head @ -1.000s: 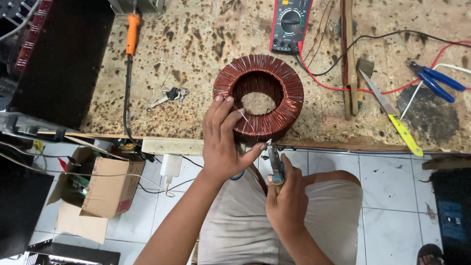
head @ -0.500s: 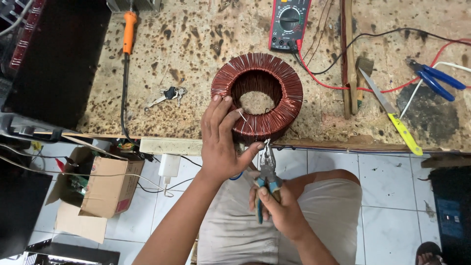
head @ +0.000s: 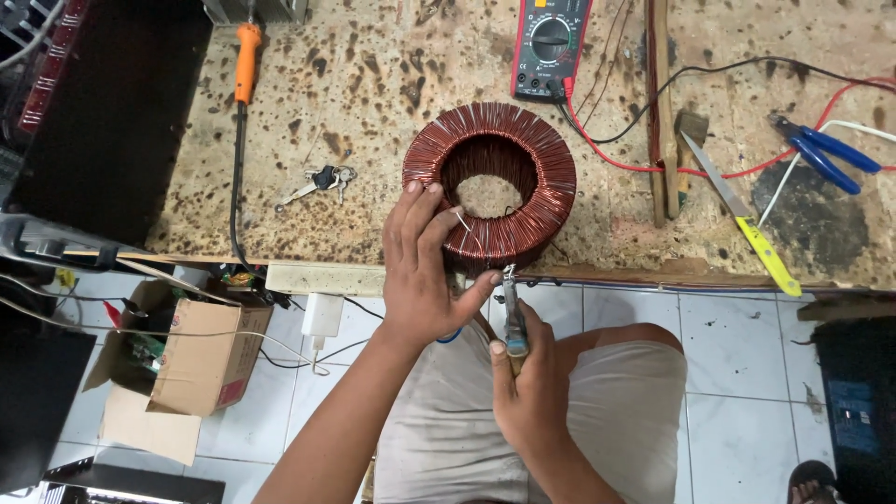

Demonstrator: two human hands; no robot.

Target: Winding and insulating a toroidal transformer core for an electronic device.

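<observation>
item: copper-wound ring coil, lying flat at the near edge of the workbench, open centre up.

my left hand: fingers spread and resting on the near left part of the coil, fingertips touching the windings, thumb stretched toward the right hand. it grips nothing that i can see; a thin pale wire end shows just beside the fingers.

my right hand: closed around the handles of small pliers, held upright, tip just under the bench edge below the coil. whether the tip pinches a wire i cannot tell.

around the coil:
- multimeter behind it, red and black leads trailing right
- bunch of keys to the left
- orange-handled tool far left, its cord running down the bench
- yellow-handled blade and blue-handled pliers to the right
- wooden strip standing between coil and blade

below the bench: cardboard box of parts, white plug adapter, loose cables on the tiled floor.

obscured: left hand covers part of the coil's near rim; the dark cabinet at top left is cut off by the frame; box contents too small to make out.
</observation>
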